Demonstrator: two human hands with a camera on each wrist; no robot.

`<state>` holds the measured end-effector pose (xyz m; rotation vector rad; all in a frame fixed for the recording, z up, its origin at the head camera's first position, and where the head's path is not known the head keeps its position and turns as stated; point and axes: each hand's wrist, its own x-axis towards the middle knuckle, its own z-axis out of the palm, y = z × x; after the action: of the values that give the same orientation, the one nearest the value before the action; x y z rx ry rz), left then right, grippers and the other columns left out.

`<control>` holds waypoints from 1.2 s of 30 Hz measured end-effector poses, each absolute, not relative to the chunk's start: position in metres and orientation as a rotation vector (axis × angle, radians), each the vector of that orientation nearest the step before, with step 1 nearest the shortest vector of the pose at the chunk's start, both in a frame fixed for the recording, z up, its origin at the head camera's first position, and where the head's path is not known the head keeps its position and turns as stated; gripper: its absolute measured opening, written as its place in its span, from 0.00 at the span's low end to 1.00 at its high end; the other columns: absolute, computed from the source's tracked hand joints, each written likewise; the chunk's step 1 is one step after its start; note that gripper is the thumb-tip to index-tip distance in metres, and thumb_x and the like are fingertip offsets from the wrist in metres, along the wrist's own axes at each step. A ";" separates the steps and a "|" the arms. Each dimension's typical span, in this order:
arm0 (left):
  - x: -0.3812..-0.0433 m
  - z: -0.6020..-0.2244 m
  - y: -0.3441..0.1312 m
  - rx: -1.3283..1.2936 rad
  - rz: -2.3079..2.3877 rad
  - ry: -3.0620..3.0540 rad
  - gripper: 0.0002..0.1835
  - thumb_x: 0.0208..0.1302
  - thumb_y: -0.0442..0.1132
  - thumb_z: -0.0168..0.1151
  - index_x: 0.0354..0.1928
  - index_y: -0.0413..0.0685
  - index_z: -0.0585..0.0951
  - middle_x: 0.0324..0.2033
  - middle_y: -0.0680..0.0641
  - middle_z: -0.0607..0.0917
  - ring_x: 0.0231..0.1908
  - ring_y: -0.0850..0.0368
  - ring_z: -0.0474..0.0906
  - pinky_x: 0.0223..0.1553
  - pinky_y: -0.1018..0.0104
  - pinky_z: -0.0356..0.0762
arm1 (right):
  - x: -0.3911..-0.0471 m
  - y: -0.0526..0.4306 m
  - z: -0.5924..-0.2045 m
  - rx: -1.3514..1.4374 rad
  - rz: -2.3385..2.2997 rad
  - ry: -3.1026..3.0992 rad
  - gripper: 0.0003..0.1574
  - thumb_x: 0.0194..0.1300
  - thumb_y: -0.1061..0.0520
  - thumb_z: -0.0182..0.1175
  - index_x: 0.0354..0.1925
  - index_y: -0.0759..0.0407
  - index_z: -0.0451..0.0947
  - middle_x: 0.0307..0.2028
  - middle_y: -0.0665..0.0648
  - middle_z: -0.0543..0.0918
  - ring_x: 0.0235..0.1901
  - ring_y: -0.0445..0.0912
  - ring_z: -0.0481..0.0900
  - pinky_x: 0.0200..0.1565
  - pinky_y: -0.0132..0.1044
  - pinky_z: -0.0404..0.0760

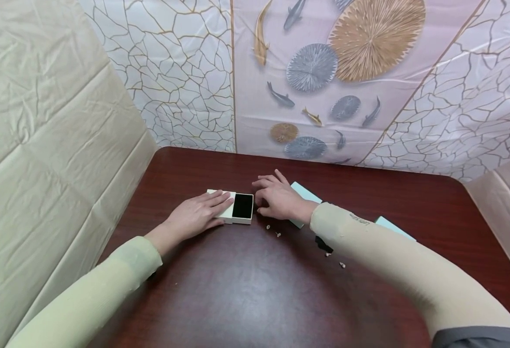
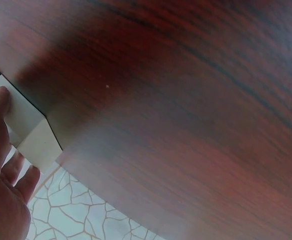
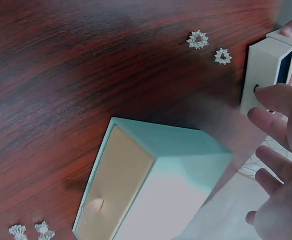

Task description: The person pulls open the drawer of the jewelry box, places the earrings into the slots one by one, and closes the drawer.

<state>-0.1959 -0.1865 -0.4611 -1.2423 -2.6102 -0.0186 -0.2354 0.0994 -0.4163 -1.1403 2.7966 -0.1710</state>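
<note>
A small white drawer box (image 1: 230, 213) with a black-lined inner tray (image 1: 242, 206) lies on the table, its tray slid partway out to the right. My left hand (image 1: 197, 214) grips the box's outer sleeve (image 2: 24, 112), fingers over the top and thumb along the near side. At the tray's end is my right hand (image 1: 276, 197); in the right wrist view one fingertip (image 3: 264, 95) touches the front by a small dark spot. The other fingers are spread apart. A pair of earrings (image 3: 198, 39), heart-shaped with jagged edges, lies near the box.
Beneath my right wrist stands a mint-green box (image 3: 191, 150) with a beige drawer front and ribbon tab. Another mint box (image 1: 395, 228) sits farther right, partly behind the forearm. Two more earrings (image 1: 342, 265) lie near that forearm. Patterned cloth (image 1: 185, 72) hangs behind the table.
</note>
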 end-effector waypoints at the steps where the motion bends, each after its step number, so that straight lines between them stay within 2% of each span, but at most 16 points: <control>1: -0.196 -0.461 -0.186 -1.243 -0.015 -2.606 0.33 0.73 0.52 0.69 0.74 0.43 0.78 0.70 0.40 0.80 0.71 0.43 0.77 0.69 0.50 0.76 | -0.234 0.101 -0.415 -1.152 -0.162 2.803 0.03 0.67 0.54 0.72 0.35 0.49 0.87 0.73 0.60 0.77 0.79 0.59 0.63 0.80 0.68 0.46; 11: -0.198 -0.463 -0.187 -1.242 -0.007 -2.613 0.33 0.75 0.52 0.67 0.75 0.44 0.77 0.71 0.41 0.80 0.71 0.44 0.77 0.69 0.51 0.76 | -0.217 0.117 -0.406 -1.275 -0.124 2.836 0.08 0.66 0.54 0.75 0.43 0.53 0.91 0.67 0.60 0.82 0.77 0.59 0.67 0.80 0.69 0.47; 25: -0.195 -0.459 -0.186 -1.236 -0.012 -2.640 0.33 0.75 0.52 0.68 0.75 0.44 0.77 0.72 0.41 0.79 0.72 0.43 0.76 0.70 0.50 0.75 | -0.198 0.126 -0.422 -1.438 -0.143 2.855 0.08 0.59 0.56 0.79 0.36 0.53 0.89 0.63 0.60 0.84 0.74 0.60 0.71 0.79 0.69 0.50; 36: -0.195 -0.462 -0.186 -1.245 -0.028 -2.610 0.33 0.74 0.51 0.69 0.74 0.42 0.77 0.71 0.40 0.79 0.71 0.42 0.76 0.70 0.49 0.75 | -0.191 0.129 -0.437 -1.471 -0.072 2.891 0.06 0.62 0.55 0.78 0.33 0.51 0.88 0.61 0.58 0.85 0.74 0.59 0.71 0.78 0.68 0.55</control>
<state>-0.1953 -0.1861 -0.4623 -1.2447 -2.6102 -0.0277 -0.1914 0.1286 -0.4371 -1.4712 2.8914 -0.0718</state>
